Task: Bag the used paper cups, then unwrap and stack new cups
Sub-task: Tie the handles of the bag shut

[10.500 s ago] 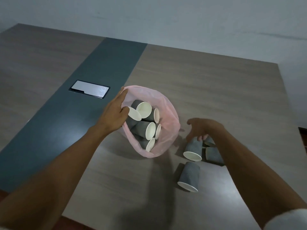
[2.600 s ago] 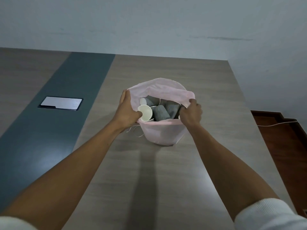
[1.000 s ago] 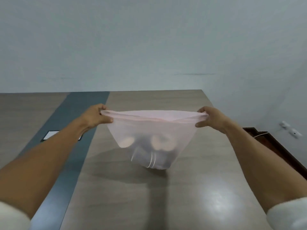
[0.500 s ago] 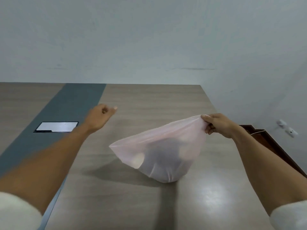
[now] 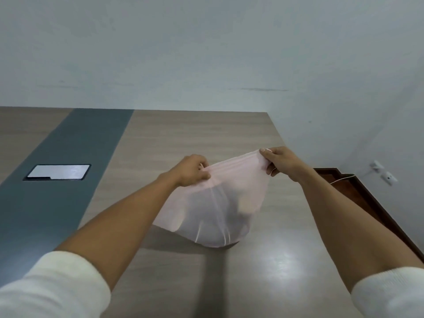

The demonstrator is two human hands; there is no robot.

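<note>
- Both hands have the thin, translucent pink plastic bag [image 5: 213,210] by its mouth: the left hand [image 5: 191,172] pinches the near-left end of the gathered rim, and the right hand [image 5: 278,162] has thumb and curled fingers clamped on the far-right end.
- Between them the rim is pulled into a taut pleated band, with the bag's belly sagging below it and its bottom resting on the pale wood-grain table [image 5: 263,271].
- Dark and pale shapes show through the film: those look like the used paper cups [image 5: 238,203], heaped low inside. No loose cups in sight on the table.
- Risk one: that film is flimsy, so a hard tug or a cup rim poking the wall could stretch or tear it.
- Risk two: each hand holds only by a pinch, so if one slips, the mouth drops open on that side and cups could roll out.
- Risk three: the load sits off to the right, so a quick lift could swing the bag and tip it.
- No new cups are visible yet, so the unwrapping looks still to come.
</note>
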